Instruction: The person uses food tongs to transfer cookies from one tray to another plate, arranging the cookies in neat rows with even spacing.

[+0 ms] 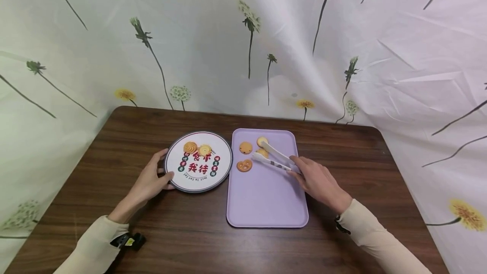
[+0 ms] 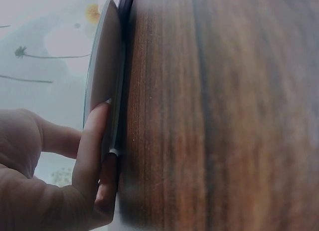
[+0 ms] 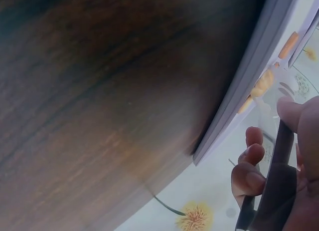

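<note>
My left hand (image 1: 152,179) grips the left rim of a round white plate (image 1: 198,183) with red lettering, thumb on top; fingers (image 2: 92,146) bend round the edge in the left wrist view. Two cookies lie on the plate, a swirled cookie (image 1: 190,147) and a paler round cookie (image 1: 204,150). My right hand (image 1: 317,179) holds white tongs (image 1: 274,163) over a purple tray (image 1: 266,206). The tong tips are spread around a small cookie (image 1: 262,153); contact cannot be told. Nearby lie a pale round cookie (image 1: 262,141), a dotted cookie (image 1: 245,147) and a pretzel-shaped cookie (image 1: 244,165).
Plate and tray stand side by side, almost touching, on a dark wooden table (image 1: 182,231). Behind the table hangs a white cloth (image 1: 213,54) printed with dandelions. A dark wrist strap (image 1: 129,241) with a small device sits at my left sleeve.
</note>
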`<state>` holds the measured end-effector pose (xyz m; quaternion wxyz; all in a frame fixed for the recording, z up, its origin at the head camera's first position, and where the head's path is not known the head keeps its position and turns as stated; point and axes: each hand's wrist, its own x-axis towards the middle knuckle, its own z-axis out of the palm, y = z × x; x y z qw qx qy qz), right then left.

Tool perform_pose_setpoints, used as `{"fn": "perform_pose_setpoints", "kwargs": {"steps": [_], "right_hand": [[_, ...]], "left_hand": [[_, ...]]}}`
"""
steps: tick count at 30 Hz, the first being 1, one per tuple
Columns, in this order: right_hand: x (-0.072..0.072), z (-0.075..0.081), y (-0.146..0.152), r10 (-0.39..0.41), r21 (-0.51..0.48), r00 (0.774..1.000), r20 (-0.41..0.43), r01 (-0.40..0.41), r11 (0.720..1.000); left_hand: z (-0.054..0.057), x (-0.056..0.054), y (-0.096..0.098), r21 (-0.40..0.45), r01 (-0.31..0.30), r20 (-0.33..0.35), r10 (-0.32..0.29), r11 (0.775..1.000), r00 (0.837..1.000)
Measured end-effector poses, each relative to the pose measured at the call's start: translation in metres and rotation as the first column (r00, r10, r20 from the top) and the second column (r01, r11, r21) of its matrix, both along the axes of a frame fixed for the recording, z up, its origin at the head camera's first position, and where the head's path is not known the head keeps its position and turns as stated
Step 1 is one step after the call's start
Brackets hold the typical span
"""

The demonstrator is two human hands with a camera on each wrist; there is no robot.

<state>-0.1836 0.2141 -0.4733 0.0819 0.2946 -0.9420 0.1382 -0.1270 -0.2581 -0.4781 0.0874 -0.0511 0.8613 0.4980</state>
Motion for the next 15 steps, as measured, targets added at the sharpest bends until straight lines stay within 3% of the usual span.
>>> {"fn": "perform_pose_setpoints", "kwargs": {"steps": [15], "right_hand": [[-0.0014,0.0063,0.0015,0.014,-0.03,0.998,-0.054,-0.016,0.999]], "left_hand": [[-0.0004,0.0002,-0.0005,-0.002,0.003,0.0,-0.003,1.0,1.0]]}}
